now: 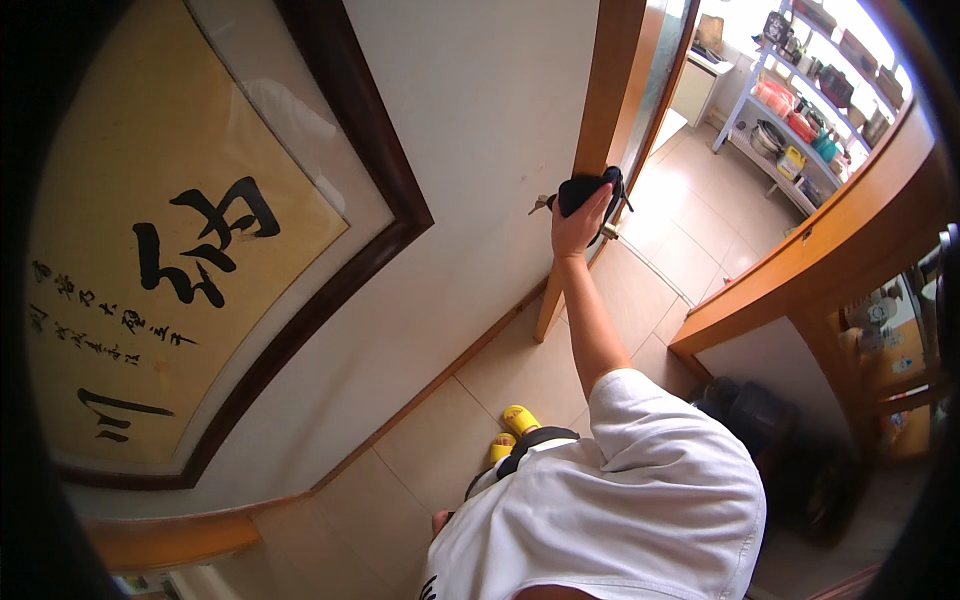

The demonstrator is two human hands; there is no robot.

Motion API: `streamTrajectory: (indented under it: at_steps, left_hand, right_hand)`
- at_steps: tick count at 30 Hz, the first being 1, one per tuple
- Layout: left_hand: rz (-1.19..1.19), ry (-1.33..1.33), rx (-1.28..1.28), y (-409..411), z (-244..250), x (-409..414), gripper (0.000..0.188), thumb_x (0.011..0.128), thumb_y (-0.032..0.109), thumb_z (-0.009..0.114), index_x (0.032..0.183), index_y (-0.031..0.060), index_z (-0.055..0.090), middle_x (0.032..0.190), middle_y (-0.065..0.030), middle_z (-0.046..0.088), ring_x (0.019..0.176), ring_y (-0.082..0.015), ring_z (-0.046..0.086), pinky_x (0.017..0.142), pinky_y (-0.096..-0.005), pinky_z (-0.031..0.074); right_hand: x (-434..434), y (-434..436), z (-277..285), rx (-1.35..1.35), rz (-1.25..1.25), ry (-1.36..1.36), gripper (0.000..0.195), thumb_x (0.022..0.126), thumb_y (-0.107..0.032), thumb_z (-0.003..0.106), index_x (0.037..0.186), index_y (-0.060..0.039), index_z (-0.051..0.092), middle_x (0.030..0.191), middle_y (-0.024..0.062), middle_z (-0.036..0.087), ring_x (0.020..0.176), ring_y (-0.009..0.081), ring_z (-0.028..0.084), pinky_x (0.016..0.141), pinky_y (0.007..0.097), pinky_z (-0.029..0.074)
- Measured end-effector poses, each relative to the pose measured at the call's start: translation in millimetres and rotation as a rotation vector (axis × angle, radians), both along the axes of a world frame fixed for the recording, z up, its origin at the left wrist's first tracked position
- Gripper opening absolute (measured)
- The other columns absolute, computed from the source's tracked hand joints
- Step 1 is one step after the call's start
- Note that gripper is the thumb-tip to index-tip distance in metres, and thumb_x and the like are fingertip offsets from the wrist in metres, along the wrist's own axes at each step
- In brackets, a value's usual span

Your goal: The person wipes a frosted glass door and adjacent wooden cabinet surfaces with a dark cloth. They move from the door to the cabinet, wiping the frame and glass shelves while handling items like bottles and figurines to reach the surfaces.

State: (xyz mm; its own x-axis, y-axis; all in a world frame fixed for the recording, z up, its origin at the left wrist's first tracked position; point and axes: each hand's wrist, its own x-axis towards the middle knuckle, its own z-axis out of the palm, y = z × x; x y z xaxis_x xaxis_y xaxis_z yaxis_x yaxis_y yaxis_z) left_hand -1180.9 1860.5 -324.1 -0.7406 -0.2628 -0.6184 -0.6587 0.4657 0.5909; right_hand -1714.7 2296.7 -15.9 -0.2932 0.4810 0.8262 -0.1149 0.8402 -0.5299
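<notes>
My right hand point(581, 229) is raised at the end of an outstretched arm. Its fingers are closed around a black soft item with a strap point(581, 193), against the edge of an open wooden door point(609, 105). A key point(539, 204) sticks out to the left of the item, and a brass-coloured door knob point(611, 232) shows just below it on the right. Only a small part of my left hand point(439, 520) shows low beside the white shirt, so whatever it may hold is hidden. Yellow slippers point(520, 418) are on my feet on the tiled floor.
A framed calligraphy point(225, 315) hangs on the wall at left. Beyond the doorway stands a metal shelf rack point(757, 75) with pots and containers, near a white cabinet point(694, 90). Wooden furniture with glass point(892, 337) curves along the right, with dark objects point(757, 412) beneath.
</notes>
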Motion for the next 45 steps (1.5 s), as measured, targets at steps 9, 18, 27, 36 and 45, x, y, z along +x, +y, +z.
streamTrajectory:
  at_steps: [9, 18, 27, 36, 45]
  left_hand:
    - [0.408, 0.037, 0.188, 83, 15, 11, 0.032, 0.086, 0.029, 0.054, 0.075, 0.0013, 0.065, 0.07, -0.0086, 0.066, 0.062, -0.0171, 0.063, 0.06, -0.0341, 0.05]
    - [0.343, -0.285, -0.117, 134, 6, 182, 0.042, 0.088, 0.038, 0.05, 0.085, 0.0003, 0.067, 0.083, -0.0181, 0.066, 0.076, -0.0322, 0.064, 0.069, -0.0426, 0.05]
    - [0.936, -0.04, -0.169, 227, 96, 200, 0.04, 0.081, 0.038, 0.056, 0.095, 0.0022, 0.066, 0.096, -0.021, 0.065, 0.091, -0.035, 0.062, 0.079, -0.0439, 0.049]
    - [1.648, -0.503, -0.639, 541, 92, 247, 0.024, 0.082, 0.021, 0.05, 0.094, 0.0041, 0.063, 0.099, -0.0201, 0.064, 0.094, -0.0382, 0.06, 0.081, -0.0477, 0.048]
    - [1.655, -0.95, -2.128, 631, 489, 27, 0.05, 0.077, 0.011, 0.054, 0.127, 0.0063, 0.049, 0.131, -0.0164, 0.045, 0.13, -0.0377, 0.033, 0.103, -0.0566, 0.024]
  right_hand:
    - [84, -2, -95, -0.316, 0.345, -0.207, 0.061, 0.085, -0.002, 0.054, 0.141, 0.0001, 0.03, 0.138, 0.0228, 0.042, 0.128, 0.0349, 0.042, 0.104, 0.0372, 0.036]
    - [271, -40, -311, -0.205, 0.94, -1.471, 0.043, 0.083, -0.036, 0.065, 0.101, 0.0025, 0.061, 0.095, 0.0233, 0.066, 0.092, 0.0399, 0.062, 0.082, 0.045, 0.048]
    - [263, -146, -308, 0.641, 1.575, -1.628, 0.049, 0.077, -0.044, 0.069, 0.088, 0.0036, 0.067, 0.078, 0.0222, 0.067, 0.078, 0.0327, 0.067, 0.066, 0.043, 0.05]
    - [265, -196, -224, 0.613, 2.054, -1.541, 0.05, 0.081, -0.043, 0.068, 0.091, 0.0066, 0.064, 0.081, 0.015, 0.066, 0.076, 0.0242, 0.062, 0.069, 0.0381, 0.049]
    - [381, -292, 38, 0.408, 2.876, -1.268, 0.046, 0.085, -0.044, 0.065, 0.082, 0.0022, 0.065, 0.073, 0.0019, 0.06, 0.069, 0.0123, 0.053, 0.062, 0.031, 0.044]
